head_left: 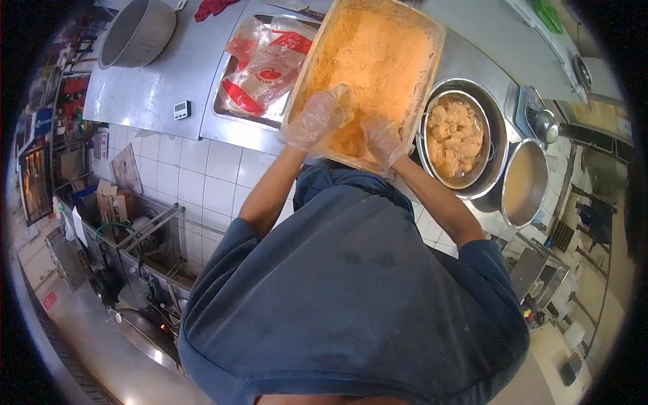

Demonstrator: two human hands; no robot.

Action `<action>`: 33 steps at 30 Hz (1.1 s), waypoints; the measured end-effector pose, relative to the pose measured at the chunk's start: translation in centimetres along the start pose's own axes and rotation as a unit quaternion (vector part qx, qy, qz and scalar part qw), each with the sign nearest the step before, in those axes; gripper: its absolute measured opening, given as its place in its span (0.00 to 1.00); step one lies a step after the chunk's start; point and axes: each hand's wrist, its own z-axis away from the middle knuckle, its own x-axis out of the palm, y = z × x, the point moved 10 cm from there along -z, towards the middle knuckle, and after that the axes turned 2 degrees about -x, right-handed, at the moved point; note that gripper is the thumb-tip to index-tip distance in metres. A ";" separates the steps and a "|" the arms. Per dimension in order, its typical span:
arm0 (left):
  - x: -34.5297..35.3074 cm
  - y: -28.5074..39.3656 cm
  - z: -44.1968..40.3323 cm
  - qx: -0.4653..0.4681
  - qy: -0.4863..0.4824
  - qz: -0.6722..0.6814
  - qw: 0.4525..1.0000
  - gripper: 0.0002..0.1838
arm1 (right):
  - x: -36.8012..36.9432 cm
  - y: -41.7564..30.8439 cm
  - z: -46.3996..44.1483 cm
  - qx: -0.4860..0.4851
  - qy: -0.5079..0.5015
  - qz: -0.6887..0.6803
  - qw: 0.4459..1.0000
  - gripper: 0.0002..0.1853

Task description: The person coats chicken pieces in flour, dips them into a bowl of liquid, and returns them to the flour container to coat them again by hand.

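A large rectangular tub [432,50] of orange-tinted flour [374,50] lies in front of me. Both my hands wear clear plastic gloves. My left hand [317,121] is over the tub's near left part, its fingers curled round something pale and flour-dusted that I cannot make out. Near the tub's front right corner, my right hand [383,140] reaches down into the flour, and its fingertips are hidden there. Between the hands the flour is darker and hollowed. To the right, pale raw meat pieces [455,138] sit wet in a metal colander set inside a larger pot [498,152].
Left of the tub, a metal tray [217,104] holds red-and-white plastic bags [266,71]. A small timer [182,110] and a big metal pot [138,34] stand on the steel counter. A bowl of cloudy liquid [525,182] is at the right. Fryer equipment [145,250] stands lower left.
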 end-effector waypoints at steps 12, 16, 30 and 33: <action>1.1 -1.5 -2.5 -0.014 -0.028 -0.108 0.994 0.18 | -3.8 6.2 -1.3 0.157 0.139 -0.081 0.974 0.13; -0.1 4.1 -2.5 0.085 -0.011 -0.166 0.982 0.18 | -7.5 7.6 4.0 0.217 0.398 -0.120 0.883 0.11; 11.4 26.7 -8.4 0.112 -0.204 0.148 0.961 0.19 | -16.7 18.2 23.2 0.344 0.241 -0.311 0.852 0.19; 17.2 28.7 -8.6 0.004 -0.316 0.382 0.868 0.19 | -10.5 21.9 26.4 0.343 0.227 -0.268 0.871 0.23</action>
